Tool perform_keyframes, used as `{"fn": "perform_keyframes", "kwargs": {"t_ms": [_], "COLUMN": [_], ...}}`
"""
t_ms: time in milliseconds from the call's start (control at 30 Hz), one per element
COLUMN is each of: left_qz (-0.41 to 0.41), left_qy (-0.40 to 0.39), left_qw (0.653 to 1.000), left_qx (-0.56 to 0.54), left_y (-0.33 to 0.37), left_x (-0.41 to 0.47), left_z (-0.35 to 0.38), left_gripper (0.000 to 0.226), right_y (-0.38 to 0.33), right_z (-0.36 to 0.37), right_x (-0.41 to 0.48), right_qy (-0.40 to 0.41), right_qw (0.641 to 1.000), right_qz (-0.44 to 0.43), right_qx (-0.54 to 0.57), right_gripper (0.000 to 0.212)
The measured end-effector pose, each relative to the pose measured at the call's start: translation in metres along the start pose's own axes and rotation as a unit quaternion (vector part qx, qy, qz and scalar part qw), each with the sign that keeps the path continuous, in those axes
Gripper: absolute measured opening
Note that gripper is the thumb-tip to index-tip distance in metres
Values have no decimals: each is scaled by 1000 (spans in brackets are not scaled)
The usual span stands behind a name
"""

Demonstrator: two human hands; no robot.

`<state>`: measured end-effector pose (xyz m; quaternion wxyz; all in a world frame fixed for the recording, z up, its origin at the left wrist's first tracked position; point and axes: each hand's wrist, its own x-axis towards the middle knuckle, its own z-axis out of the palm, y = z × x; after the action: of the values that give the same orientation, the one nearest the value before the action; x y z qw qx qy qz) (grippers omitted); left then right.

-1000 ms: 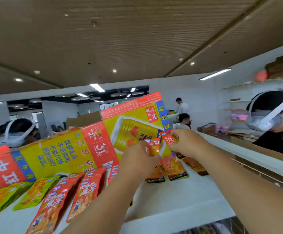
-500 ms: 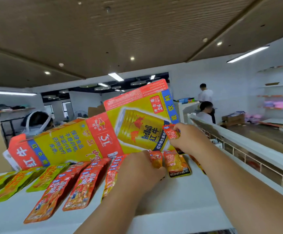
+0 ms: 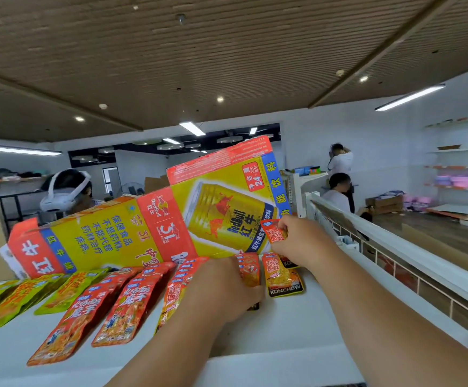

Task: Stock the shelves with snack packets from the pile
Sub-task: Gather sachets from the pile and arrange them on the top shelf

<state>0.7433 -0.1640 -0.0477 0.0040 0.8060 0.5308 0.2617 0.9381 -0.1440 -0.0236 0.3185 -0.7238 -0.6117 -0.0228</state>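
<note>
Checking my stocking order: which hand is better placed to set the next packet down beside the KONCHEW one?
Right. The right hand pinches a red-orange packet just above the KONCHEW packet. The left hand is down on a shelved packet, its fingers hidden.

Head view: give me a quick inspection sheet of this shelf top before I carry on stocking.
Surface: white shelf top, partly covered.
Job's things: green packets and red packets lie in overlapping rows at left; KONCHEW packet lies flat at right.
Clutter: flattened Red Bull carton leans tilted behind the rows.
Hands: left hand curls round an orange packet stack; right hand pinches a red-topped packet.
Cables: nothing seen.
Surroundings: a headset wearer behind the carton; two people and wall shelves at right.
</note>
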Motion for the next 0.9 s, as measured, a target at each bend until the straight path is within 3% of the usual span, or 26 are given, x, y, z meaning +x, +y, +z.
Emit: {"fn": "perform_keyframes", "kwargs": {"t_ms": [367,567,900], "left_qz": [8,9,7], "left_qy": [8,49,52], "left_qw": [1000,998,998], "left_qx": [11,40,30], "left_y": [-2,-6,-12], "left_x": [0,4,8], "left_z": [-2,0,-7], "left_gripper": [37,52,39], "right_y": [-7,-16,-13], "right_z": [-4,-16,6], "right_x": [-3,-11,-43], "right_qy": [1,38,9], "right_qw": [1000,999,995], "right_qz": [-6,-15,17], "right_qx": [9,-23,-98], "right_gripper": [29,32,37]}}
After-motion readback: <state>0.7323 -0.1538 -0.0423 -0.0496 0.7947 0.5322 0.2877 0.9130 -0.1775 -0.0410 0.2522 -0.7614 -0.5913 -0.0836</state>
